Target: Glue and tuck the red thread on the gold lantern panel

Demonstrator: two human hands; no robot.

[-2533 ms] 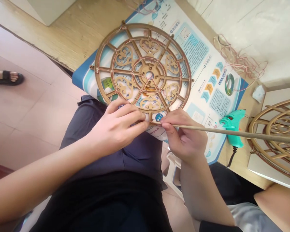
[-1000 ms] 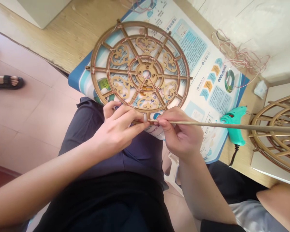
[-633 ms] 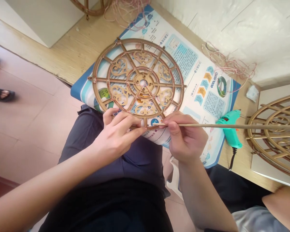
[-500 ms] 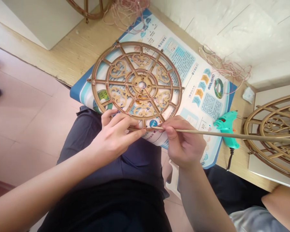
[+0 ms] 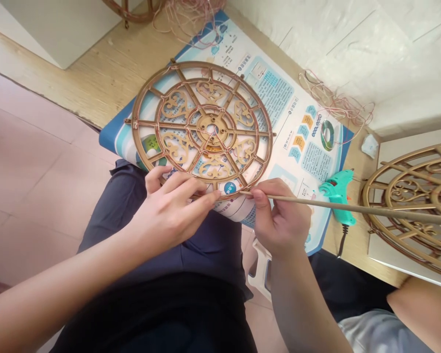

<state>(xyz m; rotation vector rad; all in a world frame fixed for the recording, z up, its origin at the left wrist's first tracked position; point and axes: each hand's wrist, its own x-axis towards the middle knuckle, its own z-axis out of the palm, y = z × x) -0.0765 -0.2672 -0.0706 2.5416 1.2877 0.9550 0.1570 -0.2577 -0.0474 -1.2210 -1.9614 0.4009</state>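
A round bronze-coloured openwork frame (image 5: 208, 129), with spokes and scroll ornaments, lies on a printed sheet at the table edge nearest my lap. Thin pinkish wire runs along its rings. My left hand (image 5: 174, 206) grips the near rim, its fingers over the edge and one fingertip pressing the rim. Pinched in my right hand (image 5: 282, 215) is a long thin stick (image 5: 338, 207), its tip touching the near rim just right of my left fingertips. The stick's far end runs out of view on the right.
The printed sheet (image 5: 279, 105) covers part of the wooden table (image 5: 106, 78). A teal glue gun (image 5: 338, 193) lies right, beside another round frame (image 5: 400, 196). Loose wire tangles (image 5: 330, 98) lie along the wall. Another person's arm (image 5: 419, 306) shows at lower right.
The view has shifted slightly. The stick's tip has slid a little to the right along the rim with my right hand. My left hand keeps its place on the frame.
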